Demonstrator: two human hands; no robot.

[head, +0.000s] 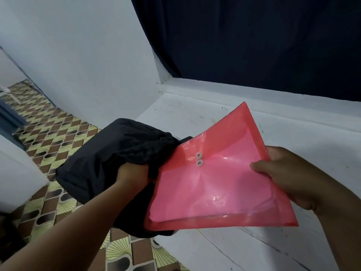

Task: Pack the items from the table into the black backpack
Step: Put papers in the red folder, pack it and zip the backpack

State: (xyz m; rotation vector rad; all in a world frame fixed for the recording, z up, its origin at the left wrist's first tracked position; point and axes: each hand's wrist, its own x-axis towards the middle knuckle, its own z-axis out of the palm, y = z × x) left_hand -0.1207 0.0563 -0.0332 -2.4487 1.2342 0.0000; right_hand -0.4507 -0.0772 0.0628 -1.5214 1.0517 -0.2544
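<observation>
My left hand (pixel 132 173) grips the rim of the black backpack (pixel 101 159), which hangs in the air off the left edge of the white table (pixel 195 114). A pink translucent plastic envelope (pixel 218 184) with a string-and-button clasp is held flat and tilted by my right hand (pixel 283 173), thumb on top at its right edge. The envelope's left corner overlaps the backpack's opening, beside my left hand. Whether that corner is inside the bag is hidden.
The white table surface runs along a white ledge (pixel 254 90) under a dark blue curtain (pixel 254 36). A patterned tile floor (pixel 48 133) lies to the left and below. A white wall (pixel 88 55) stands behind the backpack.
</observation>
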